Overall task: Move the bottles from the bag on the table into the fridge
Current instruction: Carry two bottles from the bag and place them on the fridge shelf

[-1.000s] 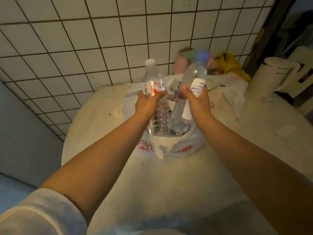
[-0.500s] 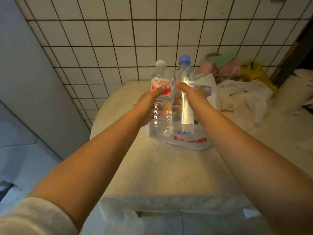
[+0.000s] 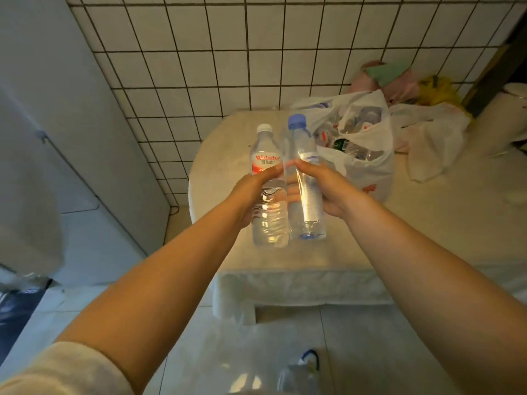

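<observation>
L hand grips a clear bottle w/ white cap & red label, fingers curled round its middle. R hand grips a 2nd clear bottle w/ blue cap, thumb across the front. Both bottles upright, side by side & touching, held in the air over the near edge of the table, clear of the bag. Bag = white plastic w/ red print, sits on the table behind & to the R of the hands, mouth open, more bottles inside. Further back on the table: crumpled white plastic, pink/green cloth, yellow bag; a white jug at far R. Tiled wall behind. At L, a pale grey fridge, door seam visible. Tiled floor below; a shoe at the bottom edge.
</observation>
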